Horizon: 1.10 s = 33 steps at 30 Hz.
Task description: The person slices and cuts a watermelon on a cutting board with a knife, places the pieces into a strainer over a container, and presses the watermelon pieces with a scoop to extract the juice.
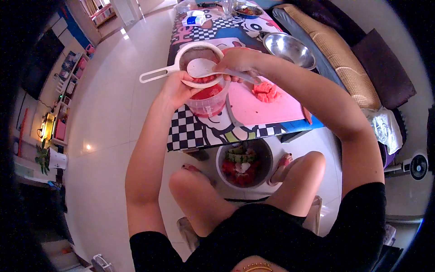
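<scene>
A white-rimmed sieve (156,75) rests over a clear plastic tub (210,111) with red juice in it. My left hand (174,90) is closed on the sieve's near rim, beside the tub. In my right hand (238,62) is a pale spoon (198,68), its bowl inside the sieve above red pulp (205,79). The spoon's handle points to the right, under my fingers. Right of the tub, a pink cutting board (267,115) bears cut watermelon pieces (266,92). A brown handle (307,115) lies at the board's right edge.
A steel bowl (290,50) stands at the table's right side. Farther back are a tissue pack (194,19) and a bowl of food (248,12). On the floor between my feet, a bin (220,170) holds rinds and red scraps. A sofa (326,50) borders the table.
</scene>
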Each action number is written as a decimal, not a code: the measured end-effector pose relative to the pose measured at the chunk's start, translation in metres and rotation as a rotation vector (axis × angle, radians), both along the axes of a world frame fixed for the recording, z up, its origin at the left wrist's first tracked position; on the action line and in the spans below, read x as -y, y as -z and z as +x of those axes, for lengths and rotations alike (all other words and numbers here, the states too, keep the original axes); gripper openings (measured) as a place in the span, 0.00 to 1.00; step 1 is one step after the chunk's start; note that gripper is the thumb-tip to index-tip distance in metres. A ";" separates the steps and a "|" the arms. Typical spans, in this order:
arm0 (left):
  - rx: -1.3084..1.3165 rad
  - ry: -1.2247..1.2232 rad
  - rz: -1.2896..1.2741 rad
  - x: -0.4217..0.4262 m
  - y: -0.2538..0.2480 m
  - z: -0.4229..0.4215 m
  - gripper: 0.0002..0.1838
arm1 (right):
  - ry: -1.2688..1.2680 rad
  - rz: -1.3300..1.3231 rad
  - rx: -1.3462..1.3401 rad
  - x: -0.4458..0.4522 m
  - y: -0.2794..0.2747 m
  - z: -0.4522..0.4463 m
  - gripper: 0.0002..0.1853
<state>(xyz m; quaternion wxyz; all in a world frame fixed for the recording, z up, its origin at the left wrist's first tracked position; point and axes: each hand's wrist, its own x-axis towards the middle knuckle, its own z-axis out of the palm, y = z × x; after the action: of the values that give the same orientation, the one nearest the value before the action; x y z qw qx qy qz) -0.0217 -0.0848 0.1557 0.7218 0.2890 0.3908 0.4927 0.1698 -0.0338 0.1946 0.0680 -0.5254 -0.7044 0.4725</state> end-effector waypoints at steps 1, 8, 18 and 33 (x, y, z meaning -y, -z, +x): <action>0.061 0.015 -0.010 0.000 -0.002 -0.001 0.22 | -0.001 -0.048 -0.044 0.003 0.000 0.001 0.11; 0.071 -0.107 0.012 -0.019 0.025 -0.004 0.20 | 0.058 -0.178 -0.112 0.017 0.001 -0.003 0.15; -0.021 -0.144 0.089 -0.026 0.033 0.000 0.20 | 0.121 -0.185 -0.259 0.002 0.023 -0.006 0.12; -0.227 -0.373 0.143 -0.014 0.018 0.016 0.20 | 0.112 0.099 -0.047 0.002 0.020 -0.020 0.10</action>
<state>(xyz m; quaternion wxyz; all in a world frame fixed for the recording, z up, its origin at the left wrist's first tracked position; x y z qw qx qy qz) -0.0056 -0.0704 0.1377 0.5474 0.3158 0.4802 0.6083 0.1493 -0.0359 0.1744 0.1367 -0.5487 -0.6946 0.4447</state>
